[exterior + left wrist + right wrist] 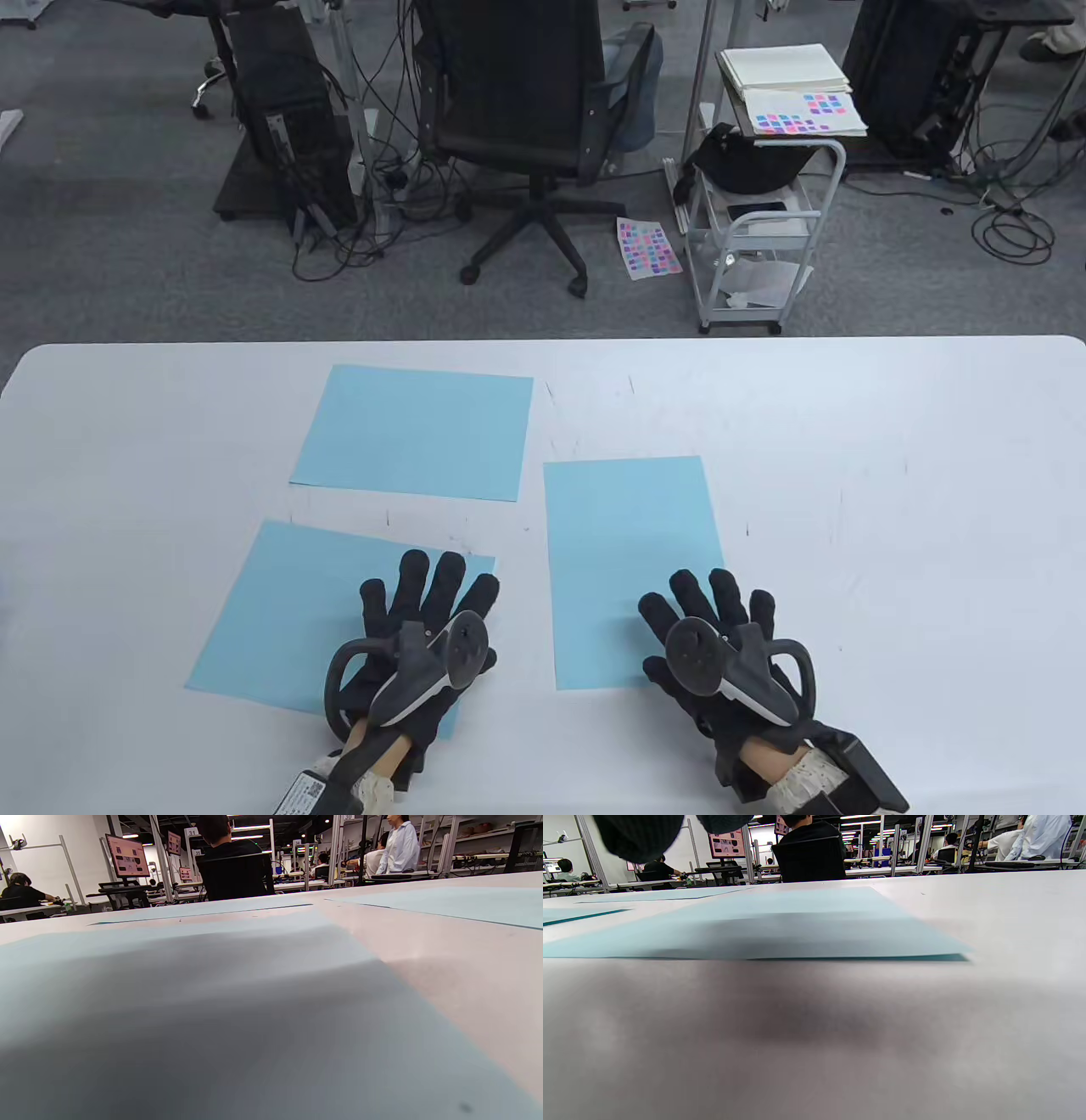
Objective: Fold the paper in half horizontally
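- Three blue sheets lie flat on the white table [891, 509]: a far sheet [416, 431], a near-left sheet [288, 607] and a right sheet [632, 552], all apart from one another
- None shows a crease or a doubled layer in the table view, so as far as I can judge the fold has not begun
- The left hand [420, 632] rests palm down on the near-left sheet, fingers [445, 577] spread and flat, gripping nothing
- The right hand [721, 645] lies spread at the near right corner of the right sheet, partly on paper, partly on table, also holding nothing
- In the right wrist view the right sheet's near edge [857, 958] sits a little proud of the table; whether it is lifted I cannot tell
- Which sheet is meant is unclear; both hands sit on different ones
- Left to do: take one edge, carry it to the opposite edge, line up the corners, press the crease
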The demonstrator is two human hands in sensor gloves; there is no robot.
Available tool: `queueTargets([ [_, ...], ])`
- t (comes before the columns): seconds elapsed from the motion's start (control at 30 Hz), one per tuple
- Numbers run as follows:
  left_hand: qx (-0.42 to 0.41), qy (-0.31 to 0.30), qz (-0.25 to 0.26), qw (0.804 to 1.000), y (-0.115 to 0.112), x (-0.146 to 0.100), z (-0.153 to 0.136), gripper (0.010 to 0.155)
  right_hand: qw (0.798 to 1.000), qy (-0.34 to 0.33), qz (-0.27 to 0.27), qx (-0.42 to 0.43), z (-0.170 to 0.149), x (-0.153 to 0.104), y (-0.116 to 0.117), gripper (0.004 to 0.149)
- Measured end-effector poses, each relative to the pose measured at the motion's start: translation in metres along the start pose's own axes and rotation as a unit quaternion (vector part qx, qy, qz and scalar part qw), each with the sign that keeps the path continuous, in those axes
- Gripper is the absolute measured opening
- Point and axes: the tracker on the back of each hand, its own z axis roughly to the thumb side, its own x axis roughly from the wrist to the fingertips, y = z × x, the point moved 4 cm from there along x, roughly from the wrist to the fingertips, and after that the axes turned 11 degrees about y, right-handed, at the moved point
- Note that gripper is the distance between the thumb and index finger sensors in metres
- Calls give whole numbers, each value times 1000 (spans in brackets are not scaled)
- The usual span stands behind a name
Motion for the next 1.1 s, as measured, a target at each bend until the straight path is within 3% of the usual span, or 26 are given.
queueTargets([
  [0.7, -13, 5, -9, 1000, -3, 4, -6, 79, 1000, 4, 25, 17, 4, 12, -10, 68],
  [1.1, -21, 5, -18, 1000, -4, 7, -11, 79, 995, 53, 81, 29, -2, 64, -4, 67],
])
